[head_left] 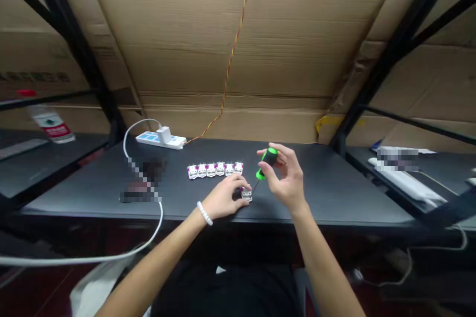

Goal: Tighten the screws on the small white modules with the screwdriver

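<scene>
While my left hand (222,201) pinches the white module (246,195), I'd keep the green-handled screwdriver (267,161), gripped by my right hand (288,182) at one o'clock, square.

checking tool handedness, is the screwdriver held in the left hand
No, the green-and-black screwdriver is gripped in the right hand, while the left hand holds a small white part on the table.

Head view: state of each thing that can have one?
screwdriver, gripped by right hand, tilted, tip toward small part
small part, on table, held by left hand
row of parts, lined up, untouched
charger, plugged into power strip
</scene>
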Tool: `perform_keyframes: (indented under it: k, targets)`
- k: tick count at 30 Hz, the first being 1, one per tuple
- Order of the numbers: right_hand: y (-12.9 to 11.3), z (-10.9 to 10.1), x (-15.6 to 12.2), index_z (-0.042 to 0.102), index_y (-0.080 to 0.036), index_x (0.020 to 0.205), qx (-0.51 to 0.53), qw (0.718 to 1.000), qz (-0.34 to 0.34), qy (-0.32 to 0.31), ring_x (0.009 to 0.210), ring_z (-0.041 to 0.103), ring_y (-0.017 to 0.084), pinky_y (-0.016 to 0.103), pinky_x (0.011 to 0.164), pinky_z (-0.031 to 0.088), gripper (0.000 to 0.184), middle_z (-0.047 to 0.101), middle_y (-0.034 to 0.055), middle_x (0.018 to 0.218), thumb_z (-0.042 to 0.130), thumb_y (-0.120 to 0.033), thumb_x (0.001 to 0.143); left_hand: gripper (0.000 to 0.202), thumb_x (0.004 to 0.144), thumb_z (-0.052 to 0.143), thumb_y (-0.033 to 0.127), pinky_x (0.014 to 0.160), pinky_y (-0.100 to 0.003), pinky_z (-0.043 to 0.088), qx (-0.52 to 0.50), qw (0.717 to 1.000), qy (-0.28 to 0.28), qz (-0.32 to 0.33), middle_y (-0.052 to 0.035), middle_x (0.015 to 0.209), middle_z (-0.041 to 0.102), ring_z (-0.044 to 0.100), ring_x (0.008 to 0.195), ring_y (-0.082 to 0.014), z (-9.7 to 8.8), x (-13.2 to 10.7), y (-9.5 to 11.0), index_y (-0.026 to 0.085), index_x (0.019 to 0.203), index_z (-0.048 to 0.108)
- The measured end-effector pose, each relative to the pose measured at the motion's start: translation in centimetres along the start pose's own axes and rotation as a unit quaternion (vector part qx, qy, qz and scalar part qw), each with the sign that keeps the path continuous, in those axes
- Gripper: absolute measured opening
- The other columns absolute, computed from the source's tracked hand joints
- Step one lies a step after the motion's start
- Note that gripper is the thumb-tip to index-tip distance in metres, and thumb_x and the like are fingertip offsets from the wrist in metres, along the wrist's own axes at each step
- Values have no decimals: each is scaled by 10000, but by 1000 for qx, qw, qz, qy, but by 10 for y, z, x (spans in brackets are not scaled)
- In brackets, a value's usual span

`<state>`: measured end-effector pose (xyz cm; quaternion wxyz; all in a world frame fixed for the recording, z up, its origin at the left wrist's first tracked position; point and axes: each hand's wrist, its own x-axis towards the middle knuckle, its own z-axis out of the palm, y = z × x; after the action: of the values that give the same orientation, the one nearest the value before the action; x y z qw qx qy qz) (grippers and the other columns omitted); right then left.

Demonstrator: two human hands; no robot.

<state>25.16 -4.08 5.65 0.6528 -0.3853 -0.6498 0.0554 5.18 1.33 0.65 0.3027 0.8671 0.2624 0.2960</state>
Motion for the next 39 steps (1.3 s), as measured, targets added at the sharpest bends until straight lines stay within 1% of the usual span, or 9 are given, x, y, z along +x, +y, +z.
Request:
perform_keyframes:
  k: [4,10,12,16,22,27,33,37,39]
  targets:
    - [-6,-2,0,626,-297,1426,-46,999,-26,-2,923,767,213,368,762,680,396,752,101,1270,669,-298,1032,294,809,885,120,1094,-416,541,6,1000,-5,12,-88,1237,720,680,1182,-269,0,0,0,207,1071,783]
    - [-5,-6,-1,466,-317,1586,-22,998,29,-52,908,780,203,386,799,696,473,703,128,1390,468,-328,1113,265,818,878,133,1092,-431,546,11,1000,-7,-8,-78,1214,727,690,1145,-269,-2,1,4,210,1058,795]
    - [-7,-5,0,507,-301,1543,-41,998,19,-34,888,755,207,384,773,688,475,711,119,1326,564,-365,1076,269,816,883,136,1082,-425,551,10,1000,-8,-10,-78,1218,725,688,1143,-269,-2,1,5,212,1059,797]
    - [-13,-3,3,725,-258,1225,-118,989,-44,73,966,712,241,396,805,663,359,688,94,1158,837,-390,911,281,810,893,141,1087,-417,547,3,1000,-5,-2,-77,1222,725,690,1148,-265,0,1,3,215,1064,798]
    - [-18,-8,2,567,-288,1551,-25,999,19,-33,1101,768,249,444,954,664,454,726,117,1369,531,-318,1100,267,825,881,138,1105,-427,534,3,1000,-5,-5,-79,1216,719,683,1155,-264,0,1,2,204,1066,790]
    - [-22,-7,3,754,-278,1282,-120,991,-20,48,985,725,248,430,867,655,352,729,97,1187,796,-389,951,270,818,887,161,1103,-433,541,5,1000,-7,-2,-79,1228,718,681,1168,-275,-1,1,3,216,1064,791]
    - [-24,-10,5,558,-273,1565,-25,998,34,-35,1125,773,262,434,931,669,472,735,128,1357,508,-360,1104,266,830,879,157,1112,-441,531,9,1000,-8,-6,-89,1235,715,680,1166,-276,-2,0,3,210,1074,788]
    - [-24,-12,7,747,-264,1302,-125,992,-3,28,1026,731,268,425,849,659,370,731,110,1189,749,-436,974,281,819,880,147,1101,-431,539,8,1000,-8,-3,-81,1230,714,676,1162,-270,-1,0,2,218,1076,790]
    - [-23,-12,7,761,-274,1289,-134,990,3,47,986,726,249,420,854,654,355,732,92,1146,772,-415,963,279,816,882,152,1102,-430,541,6,1000,-7,0,-77,1232,714,676,1158,-266,-1,0,1,221,1070,789]
